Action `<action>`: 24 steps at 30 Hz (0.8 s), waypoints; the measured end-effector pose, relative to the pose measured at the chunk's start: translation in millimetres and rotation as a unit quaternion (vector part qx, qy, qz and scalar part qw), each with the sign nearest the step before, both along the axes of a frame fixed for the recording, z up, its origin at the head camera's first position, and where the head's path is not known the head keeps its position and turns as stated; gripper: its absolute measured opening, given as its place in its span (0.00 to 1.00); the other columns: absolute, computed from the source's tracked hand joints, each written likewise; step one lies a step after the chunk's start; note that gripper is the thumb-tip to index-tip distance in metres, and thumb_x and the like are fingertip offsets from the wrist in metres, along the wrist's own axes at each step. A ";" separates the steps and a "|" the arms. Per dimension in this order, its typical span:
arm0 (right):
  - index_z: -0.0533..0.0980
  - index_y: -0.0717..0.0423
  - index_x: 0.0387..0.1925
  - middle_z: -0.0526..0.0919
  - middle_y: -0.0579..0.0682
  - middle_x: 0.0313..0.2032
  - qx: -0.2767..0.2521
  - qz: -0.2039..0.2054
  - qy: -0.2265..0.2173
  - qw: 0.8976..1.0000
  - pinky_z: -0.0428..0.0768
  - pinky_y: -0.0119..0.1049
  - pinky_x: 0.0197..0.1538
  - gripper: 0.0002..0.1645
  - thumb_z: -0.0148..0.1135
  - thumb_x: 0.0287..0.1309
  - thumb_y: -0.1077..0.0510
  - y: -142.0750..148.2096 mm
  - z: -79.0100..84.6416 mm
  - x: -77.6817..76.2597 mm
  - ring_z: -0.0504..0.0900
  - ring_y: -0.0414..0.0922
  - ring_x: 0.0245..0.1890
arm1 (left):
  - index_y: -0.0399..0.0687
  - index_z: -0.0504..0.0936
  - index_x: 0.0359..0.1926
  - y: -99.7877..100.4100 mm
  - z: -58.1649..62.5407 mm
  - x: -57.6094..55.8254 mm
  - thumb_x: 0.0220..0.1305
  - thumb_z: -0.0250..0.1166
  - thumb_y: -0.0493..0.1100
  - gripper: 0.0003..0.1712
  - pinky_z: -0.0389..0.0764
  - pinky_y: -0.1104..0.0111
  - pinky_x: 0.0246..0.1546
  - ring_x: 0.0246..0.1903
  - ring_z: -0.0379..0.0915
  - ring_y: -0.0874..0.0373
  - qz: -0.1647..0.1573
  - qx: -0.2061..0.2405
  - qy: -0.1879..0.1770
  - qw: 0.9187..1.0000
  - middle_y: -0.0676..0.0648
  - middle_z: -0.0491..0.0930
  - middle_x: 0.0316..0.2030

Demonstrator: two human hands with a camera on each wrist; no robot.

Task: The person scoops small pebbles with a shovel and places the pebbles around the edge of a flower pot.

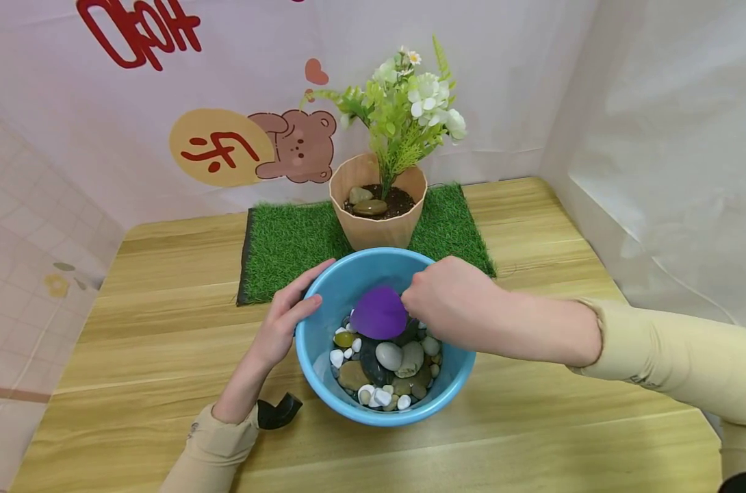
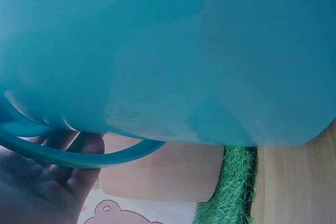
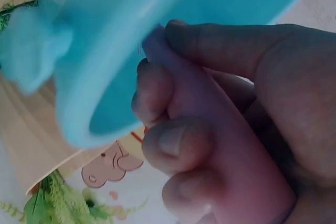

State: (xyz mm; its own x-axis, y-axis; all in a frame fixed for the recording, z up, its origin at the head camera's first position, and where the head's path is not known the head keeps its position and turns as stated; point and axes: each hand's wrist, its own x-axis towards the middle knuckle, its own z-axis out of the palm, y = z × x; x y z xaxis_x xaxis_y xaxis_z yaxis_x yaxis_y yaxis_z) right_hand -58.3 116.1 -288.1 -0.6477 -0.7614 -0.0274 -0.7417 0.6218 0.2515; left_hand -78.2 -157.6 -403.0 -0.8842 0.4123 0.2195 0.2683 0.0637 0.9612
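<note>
A blue plastic bucket (image 1: 385,419) stands on the table with white, grey and brown stones (image 1: 410,359) in its bottom. My left hand (image 1: 282,320) holds its left rim, thumb over the edge; in the left wrist view, the fingers (image 2: 84,182) wrap round a curved blue edge beside the bucket's wall (image 2: 210,66). From the right, my right hand (image 1: 449,301) reaches over the rim. It grips the pinkish handle (image 3: 226,145) of a small toy shovel, whose purple blade (image 1: 379,313) is inside the bucket above the stones.
Behind the bucket, a beige flower pot (image 1: 379,236) with white flowers, soil and two stones stands on a green turf mat (image 1: 289,253). A black piece (image 1: 280,412) shows at the left sleeve. A printed cloth (image 1: 502,82) hangs behind the wooden table (image 1: 176,294).
</note>
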 end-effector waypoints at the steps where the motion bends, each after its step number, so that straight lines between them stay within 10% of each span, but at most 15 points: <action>1: 0.73 0.44 0.13 0.77 0.42 0.15 0.008 0.005 0.006 1.000 0.76 0.35 0.20 0.22 0.68 0.55 0.68 -2.4 -2.6 0.1 0.68 0.38 0.15 | 0.32 0.62 0.78 0.0 0.1 0.0 0.76 0.48 0.36 0.33 0.86 0.70 0.57 0.61 0.79 0.73 0.000 0.000 -0.001 1.000 0.24 0.69 0.71; 11: 0.79 0.42 0.15 0.83 0.40 0.19 0.038 0.078 0.065 0.994 0.80 0.32 0.25 0.19 0.72 0.52 0.66 -17.1 -26.0 1.1 0.77 0.39 0.20 | 0.31 0.62 0.78 0.5 0.1 -0.4 0.76 0.48 0.35 0.33 0.87 0.70 0.56 0.61 0.79 0.72 -0.005 0.004 -0.002 1.000 0.23 0.70 0.71; 24: 0.79 0.42 0.18 0.77 0.41 0.17 0.119 0.156 0.192 0.961 0.71 0.27 0.20 0.14 0.70 0.55 0.60 -19.7 -23.6 10.1 0.65 0.37 0.17 | 0.30 0.62 0.78 -0.7 0.6 -0.3 0.75 0.48 0.35 0.33 0.87 0.70 0.55 0.60 0.79 0.73 -0.005 0.004 -0.003 1.000 0.23 0.69 0.71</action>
